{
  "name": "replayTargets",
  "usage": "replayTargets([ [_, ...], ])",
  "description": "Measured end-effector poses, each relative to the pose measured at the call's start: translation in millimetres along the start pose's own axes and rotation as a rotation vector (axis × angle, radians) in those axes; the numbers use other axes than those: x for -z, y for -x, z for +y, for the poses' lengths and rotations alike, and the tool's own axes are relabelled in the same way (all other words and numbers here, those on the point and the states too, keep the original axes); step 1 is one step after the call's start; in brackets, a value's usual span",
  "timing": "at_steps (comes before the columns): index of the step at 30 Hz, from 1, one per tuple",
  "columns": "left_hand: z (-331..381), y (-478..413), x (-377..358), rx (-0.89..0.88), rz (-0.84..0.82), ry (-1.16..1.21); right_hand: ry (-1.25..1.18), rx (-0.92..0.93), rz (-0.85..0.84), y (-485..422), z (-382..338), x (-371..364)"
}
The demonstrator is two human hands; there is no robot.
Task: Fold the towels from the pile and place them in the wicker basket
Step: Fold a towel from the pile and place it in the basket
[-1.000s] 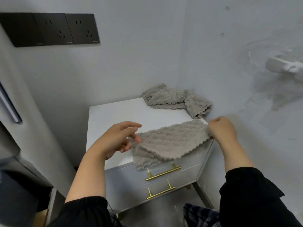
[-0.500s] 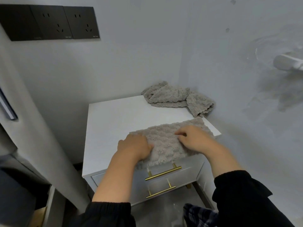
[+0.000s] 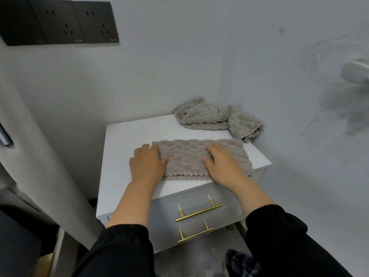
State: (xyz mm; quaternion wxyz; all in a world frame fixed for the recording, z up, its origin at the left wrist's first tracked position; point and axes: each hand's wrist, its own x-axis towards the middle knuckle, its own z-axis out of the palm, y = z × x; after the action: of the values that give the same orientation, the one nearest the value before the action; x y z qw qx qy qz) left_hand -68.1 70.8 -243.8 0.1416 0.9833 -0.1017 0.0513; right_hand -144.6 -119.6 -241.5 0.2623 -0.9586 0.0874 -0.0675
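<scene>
A grey textured towel (image 3: 189, 156) lies folded in half and flat on the white cabinet top (image 3: 123, 140), its scalloped edges toward me. My left hand (image 3: 146, 163) presses flat on the towel's left end, fingers straight. My right hand (image 3: 223, 163) lies flat on the towel's right half, fingers spread. A pile of crumpled grey towels (image 3: 215, 118) sits at the cabinet's back right corner against the wall. No wicker basket is in view.
The white cabinet has two drawers with gold bar handles (image 3: 198, 212) facing me. Walls close in behind and to the right. Black sockets (image 3: 60, 21) sit high on the back wall. A white fixture (image 3: 353, 71) sticks out of the right wall.
The towel went from held in the air between both hands to lying flat on the cabinet. Both hands now press it and have slid apart toward its ends.
</scene>
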Motion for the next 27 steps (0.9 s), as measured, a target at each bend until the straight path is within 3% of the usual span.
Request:
replayTargets([
  [3, -11, -3, 7, -0.022, -0.013, 0.158, -0.084, -0.065, 0.04, 3, 6, 18],
  [7, -17, 2, 19, -0.304, -0.228, 0.329, 0.015, -0.063, -0.126, 15, 12, 36],
  [9, -17, 6, 17, -0.386, -0.22, 0.284, 0.034, -0.042, -0.149, 20, 12, 38],
  [17, -18, 15, 20, -0.339, -0.036, 0.33, 0.037, 0.006, -0.032, 20, 11, 36],
  [22, -19, 14, 27, -0.291, -0.017, 0.296, 0.049, 0.012, 0.042, 21, -2, 44],
  [27, -18, 14, 23, -0.295, -0.077, 0.103, 0.063, 0.035, -0.075, 23, -8, 42],
])
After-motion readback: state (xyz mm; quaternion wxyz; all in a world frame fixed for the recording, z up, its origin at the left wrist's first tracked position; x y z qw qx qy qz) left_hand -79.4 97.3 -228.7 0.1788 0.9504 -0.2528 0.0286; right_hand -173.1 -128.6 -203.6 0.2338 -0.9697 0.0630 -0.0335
